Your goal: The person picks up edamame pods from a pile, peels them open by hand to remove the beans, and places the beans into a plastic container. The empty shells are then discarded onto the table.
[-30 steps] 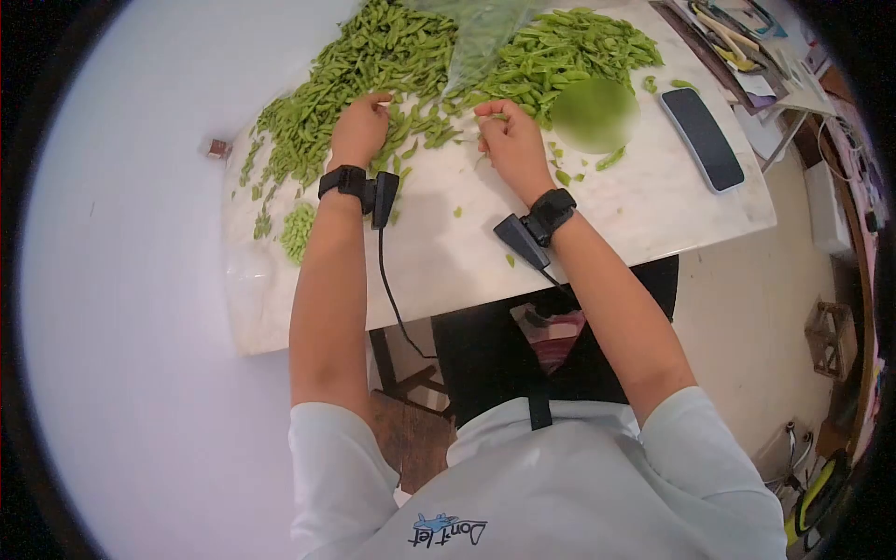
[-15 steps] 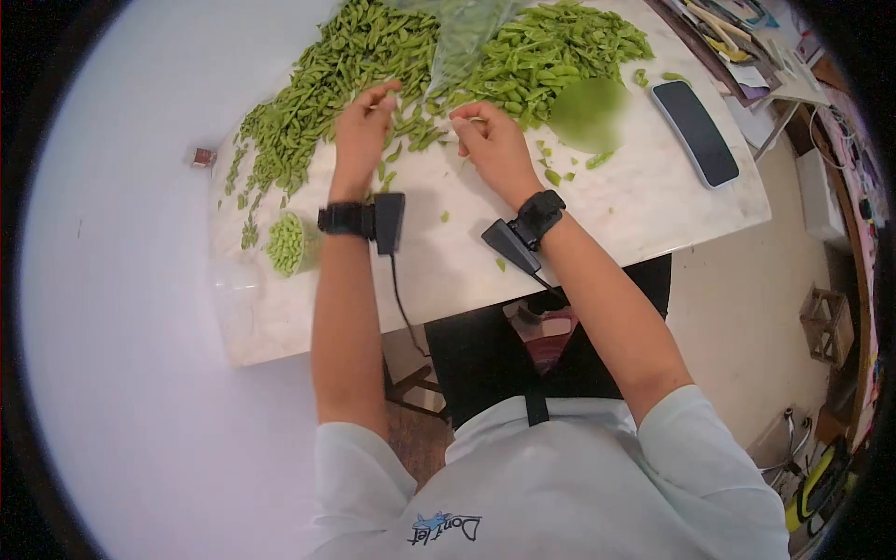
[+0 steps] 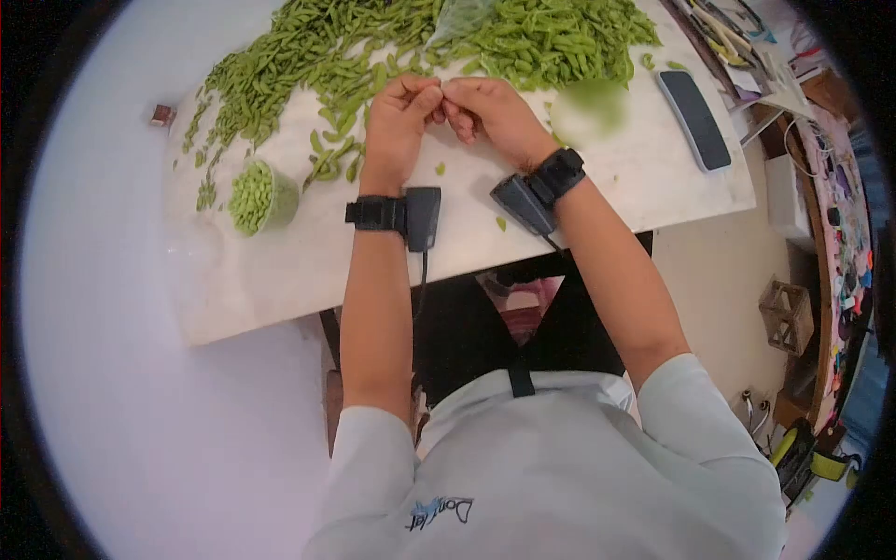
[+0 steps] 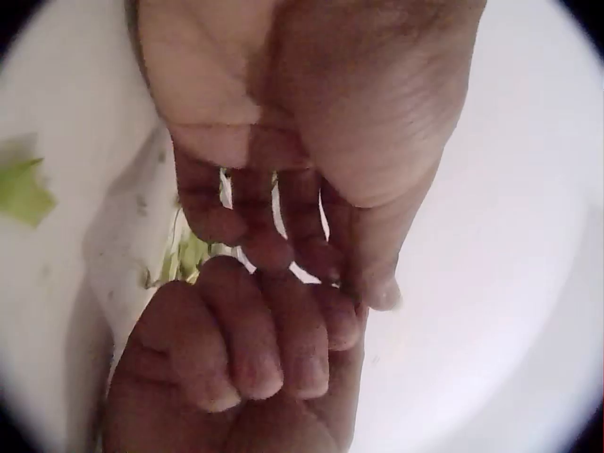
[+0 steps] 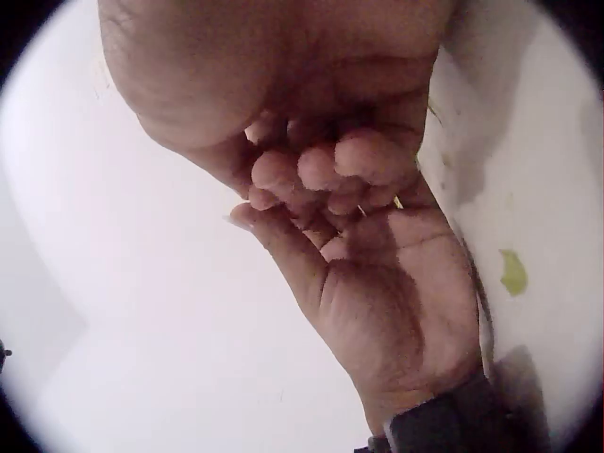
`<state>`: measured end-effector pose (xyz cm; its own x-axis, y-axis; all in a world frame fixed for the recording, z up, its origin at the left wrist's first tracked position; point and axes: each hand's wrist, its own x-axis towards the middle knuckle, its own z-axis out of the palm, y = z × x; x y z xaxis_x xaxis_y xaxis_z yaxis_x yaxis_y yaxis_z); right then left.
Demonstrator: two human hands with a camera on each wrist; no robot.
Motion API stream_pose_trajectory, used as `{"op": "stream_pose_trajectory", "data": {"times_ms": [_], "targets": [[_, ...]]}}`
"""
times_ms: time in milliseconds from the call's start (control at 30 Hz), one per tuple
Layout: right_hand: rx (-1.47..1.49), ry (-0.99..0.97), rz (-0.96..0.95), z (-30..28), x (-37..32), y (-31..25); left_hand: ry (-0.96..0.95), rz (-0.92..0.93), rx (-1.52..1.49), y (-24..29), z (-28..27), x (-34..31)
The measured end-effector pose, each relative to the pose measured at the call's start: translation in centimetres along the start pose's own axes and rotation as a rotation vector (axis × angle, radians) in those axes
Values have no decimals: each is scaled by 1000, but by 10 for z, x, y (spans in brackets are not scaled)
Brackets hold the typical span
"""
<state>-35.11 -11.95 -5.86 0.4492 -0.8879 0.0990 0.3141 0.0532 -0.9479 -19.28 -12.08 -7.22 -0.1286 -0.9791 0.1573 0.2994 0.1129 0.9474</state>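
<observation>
In the head view my left hand (image 3: 397, 126) and right hand (image 3: 495, 117) meet at the fingertips above the table, near the pods. Thumbs and curled fingers pinch at a small green soybean pod that the fingers hide almost wholly. The left wrist view has the left hand (image 4: 311, 151) above and the right hand's curled fingers (image 4: 260, 349) below. Up close in the right wrist view, the two sets of fingers overlap. Beyond the left hand spreads a heap of green soybean pods (image 3: 252, 93). A clear cup (image 3: 286, 198) of shelled green beans (image 3: 250, 196) stands left of the left wrist.
A second pile of pods (image 3: 560, 42) lies at the back right, beside a clear plastic bag (image 3: 459, 21). A phone (image 3: 695, 119) lies on the right of the white table (image 3: 616, 196). Loose pods (image 3: 334, 157) and green scraps (image 3: 501, 224) dot the tabletop.
My left hand has come back from the pod heap and moved right. Its fingertips now meet those of the right hand. The view has shifted, and the cup of beans shows more fully.
</observation>
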Motion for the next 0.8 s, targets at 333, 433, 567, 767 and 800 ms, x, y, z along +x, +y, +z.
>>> {"op": "stream_pose_trajectory", "data": {"times_ms": [333, 433, 567, 767, 800], "targets": [[-390, 147, -384, 7, 2, 1, -39, 0, -157, 4, 7, -3], [-371, 182, -333, 6, 3, 6, 19, 12, -86, 5, 9, -2], [-501, 306, -307, 0, 2, 8, -14, 11, 280, 16, 7, -2], [-254, 521, -305, -9, 4, 2, -42, 88, 484, 9, 11, -8], [-267, 565, -356, -9, 7, 4, -15, 67, 434, 10, 13, -8]]}}
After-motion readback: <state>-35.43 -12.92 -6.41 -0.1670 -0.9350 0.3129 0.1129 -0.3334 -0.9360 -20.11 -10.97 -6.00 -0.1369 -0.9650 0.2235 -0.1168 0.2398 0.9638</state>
